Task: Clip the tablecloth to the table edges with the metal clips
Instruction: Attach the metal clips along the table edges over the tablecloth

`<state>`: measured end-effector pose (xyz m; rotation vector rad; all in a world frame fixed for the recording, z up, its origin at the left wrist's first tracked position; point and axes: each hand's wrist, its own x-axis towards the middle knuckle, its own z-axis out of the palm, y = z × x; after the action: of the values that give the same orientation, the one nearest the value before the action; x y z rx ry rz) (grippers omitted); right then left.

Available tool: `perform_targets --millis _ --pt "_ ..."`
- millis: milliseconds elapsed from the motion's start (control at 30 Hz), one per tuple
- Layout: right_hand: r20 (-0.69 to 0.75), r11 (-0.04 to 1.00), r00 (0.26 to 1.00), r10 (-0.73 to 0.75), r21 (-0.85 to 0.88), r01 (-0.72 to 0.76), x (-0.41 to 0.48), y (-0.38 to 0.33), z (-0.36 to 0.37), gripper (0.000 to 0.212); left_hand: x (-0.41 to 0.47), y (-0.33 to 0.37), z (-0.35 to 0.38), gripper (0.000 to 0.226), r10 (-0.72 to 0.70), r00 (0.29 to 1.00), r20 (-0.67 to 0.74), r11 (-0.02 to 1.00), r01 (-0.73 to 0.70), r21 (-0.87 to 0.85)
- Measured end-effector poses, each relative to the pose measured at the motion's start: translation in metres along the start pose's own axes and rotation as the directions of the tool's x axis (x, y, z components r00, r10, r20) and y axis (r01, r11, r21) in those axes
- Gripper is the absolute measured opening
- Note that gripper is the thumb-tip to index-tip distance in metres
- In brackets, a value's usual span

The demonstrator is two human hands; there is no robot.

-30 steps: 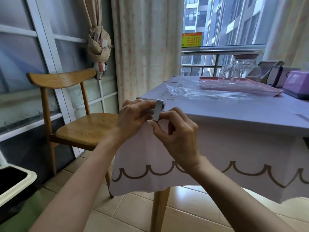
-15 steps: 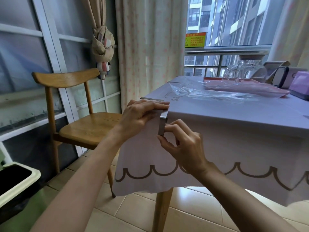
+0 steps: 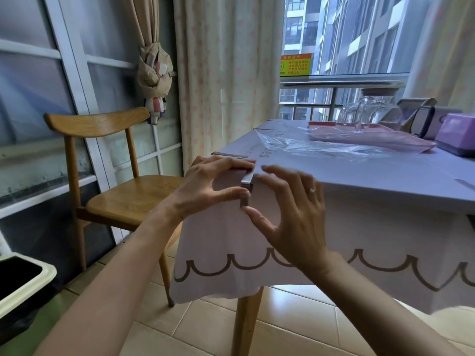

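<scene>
In the head view, the metal clip (image 3: 247, 187) that you were holding up between both hands a second ago now sits over the near left corner edge of the counter (image 3: 245, 330), its grey band running from the top down the front face, with the tablecloth (image 3: 257, 242) trapped under it. Your right hand (image 3: 290, 214) has let go of its pinch: its grip is wide open with the fingers spread, and only the thumb tip touches the clip's lower end. Your left hand (image 3: 210, 186) lies with straight fingers flat on the cloth at the corner while its thumb presses the clip's front, so it grasps nothing. That suggests this corner is done and you can move to the next edge; a second clip (image 3: 230, 155) already sits on the left edge just beyond. As for containers, the pink tray (image 3: 401, 140) at the far right carries a glass jug (image 3: 370, 111) and is partly draped by a clear plastic bag (image 3: 308, 147). The bin (image 3: 48, 272) on the floor at near left shows only a dark inside, so you cannot tell what it holds.
</scene>
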<state>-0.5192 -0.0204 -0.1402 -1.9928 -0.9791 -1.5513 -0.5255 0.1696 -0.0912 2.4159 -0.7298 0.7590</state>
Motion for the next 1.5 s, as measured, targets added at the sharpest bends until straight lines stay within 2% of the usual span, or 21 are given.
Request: perform_targets --millis 133,267,467,767,1000,1167,1300,1367,1500 --pt "0.179 0.981 0.970 0.163 -0.130 -0.141 0.021 0.001 -0.005 0.070 -0.003 0.002 0.000 0.076 -0.054 0.998 -0.039 0.998 0.053 -0.036" --pt "0.252 0.966 0.941 0.226 -0.184 -0.183 0.025 -0.001 -0.008 0.072 -0.002 0.000 0.000 0.066 -0.037 0.997 -0.065 0.997 0.033 -0.067" --pt "0.214 0.965 0.952 0.218 -0.193 -0.177 0.026 -0.001 -0.005 0.067 -0.003 -0.007 0.008 0.072 0.038 0.986 -0.163 0.999 -0.043 -0.031" --pt "0.134 0.962 0.972 0.192 -0.222 -0.159 0.028 0.004 0.003 0.039 0.002 -0.014 0.028 0.054 0.065 0.937 -0.344 0.998 -0.058 0.031" --pt "0.084 0.955 0.982 0.169 -0.262 -0.142 0.029 0.005 0.011 0.039 0.006 -0.012 0.041 0.042 0.046 0.886 -0.461 0.995 0.001 0.102" --pt "0.079 0.961 0.988 0.134 -0.254 -0.110 0.030 0.007 0.010 0.040 0.005 -0.015 0.038 0.038 0.085 0.903 -0.420 0.990 -0.029 0.138" --pt "0.121 0.975 0.991 0.061 -0.222 -0.032 0.029 0.014 0.005 0.035 -0.005 -0.028 0.022 0.030 0.207 0.930 -0.303 0.939 -0.102 0.330" --pt "0.143 0.977 0.988 0.050 -0.214 -0.018 0.028 0.015 0.002 0.033 -0.012 -0.032 0.017 0.034 0.196 0.924 -0.330 0.933 -0.072 0.353" --pt "0.176 0.981 0.983 0.058 -0.192 -0.023 0.026 0.015 0.002 0.033 -0.012 -0.030 0.019 0.031 0.141 0.910 -0.391 0.955 -0.021 0.296"
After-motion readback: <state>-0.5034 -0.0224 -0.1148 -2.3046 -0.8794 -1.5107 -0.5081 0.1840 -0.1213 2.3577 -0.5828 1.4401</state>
